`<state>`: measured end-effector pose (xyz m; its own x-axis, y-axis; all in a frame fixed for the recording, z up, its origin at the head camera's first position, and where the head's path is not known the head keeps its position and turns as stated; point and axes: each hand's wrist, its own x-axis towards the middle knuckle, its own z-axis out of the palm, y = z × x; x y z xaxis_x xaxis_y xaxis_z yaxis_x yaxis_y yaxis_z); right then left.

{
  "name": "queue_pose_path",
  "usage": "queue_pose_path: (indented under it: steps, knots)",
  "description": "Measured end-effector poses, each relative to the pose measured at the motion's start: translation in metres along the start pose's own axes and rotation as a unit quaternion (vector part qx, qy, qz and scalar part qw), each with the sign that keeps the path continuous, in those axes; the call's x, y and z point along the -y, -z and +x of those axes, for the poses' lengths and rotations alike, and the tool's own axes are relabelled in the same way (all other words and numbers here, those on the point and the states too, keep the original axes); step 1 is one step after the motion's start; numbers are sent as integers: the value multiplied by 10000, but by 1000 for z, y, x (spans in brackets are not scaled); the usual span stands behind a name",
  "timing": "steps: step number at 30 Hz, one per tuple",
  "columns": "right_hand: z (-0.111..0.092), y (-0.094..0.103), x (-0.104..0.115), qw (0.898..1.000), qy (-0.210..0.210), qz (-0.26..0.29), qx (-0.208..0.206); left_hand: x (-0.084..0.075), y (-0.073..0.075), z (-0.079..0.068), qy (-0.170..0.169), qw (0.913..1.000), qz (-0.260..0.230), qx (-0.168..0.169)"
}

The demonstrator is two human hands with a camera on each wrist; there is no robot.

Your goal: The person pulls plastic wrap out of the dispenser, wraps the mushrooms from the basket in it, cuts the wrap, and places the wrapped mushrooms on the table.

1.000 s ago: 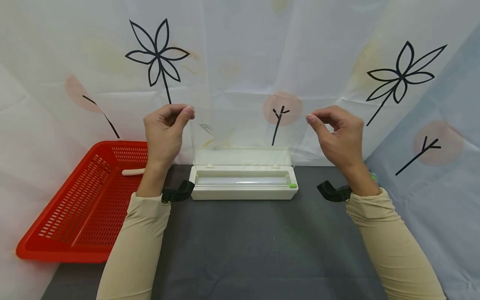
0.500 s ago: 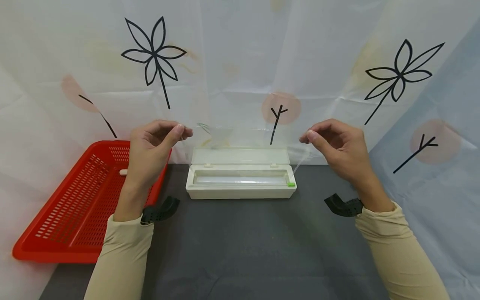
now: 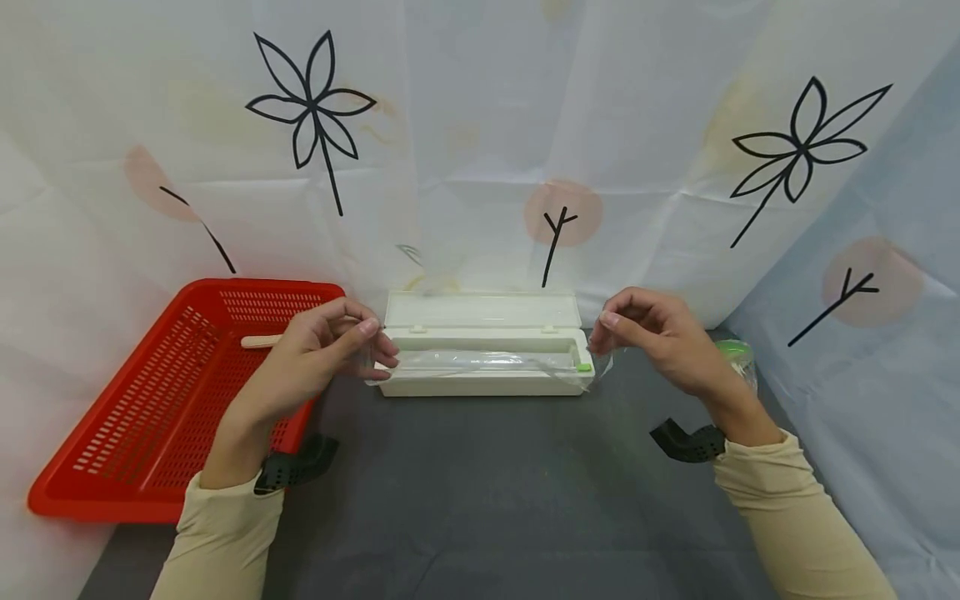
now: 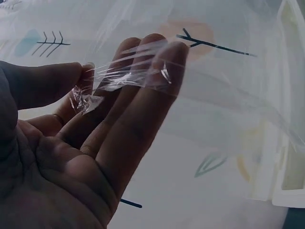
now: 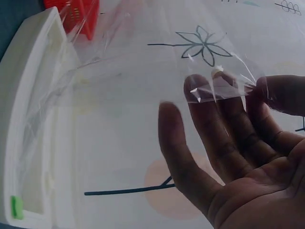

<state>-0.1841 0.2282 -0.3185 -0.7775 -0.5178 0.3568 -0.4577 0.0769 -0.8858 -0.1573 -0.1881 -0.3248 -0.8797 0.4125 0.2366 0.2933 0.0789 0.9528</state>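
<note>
In the head view, a long white cling film dispenser [image 3: 480,387] stands with its lid [image 3: 483,311] raised. Clear cling film [image 3: 487,362] hangs slack across its front. My left hand [image 3: 311,354], at the box's left end, pinches a crumpled film corner [image 4: 86,99] between thumb and index finger, the other fingers extended behind the film. Past the right end, my right hand [image 3: 663,346] pinches the opposite film edge with thumb and index finger; its other fingers are spread, some behind the film. A green slider [image 3: 583,367] sits on the box's front rim.
A red slotted basket [image 3: 135,408] stands on the left, holding a pale stick-like handle [image 3: 260,342]. Behind my right wrist is a clear container with a green lid [image 3: 735,352]. A printed white cloth [image 3: 465,125] hangs behind the grey tabletop [image 3: 480,492].
Both hands have come down from above the dispenser to about its height, bringing the film with them. The film, earlier stretched between the hands, now droops over the box.
</note>
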Motion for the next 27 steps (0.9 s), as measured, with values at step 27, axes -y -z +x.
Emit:
queue_pose_path:
  steps: [27]
  knots:
    - [-73,-47,-118,9712,-1919,382,1363,120,-40,-44,1347,9775,101,1623]
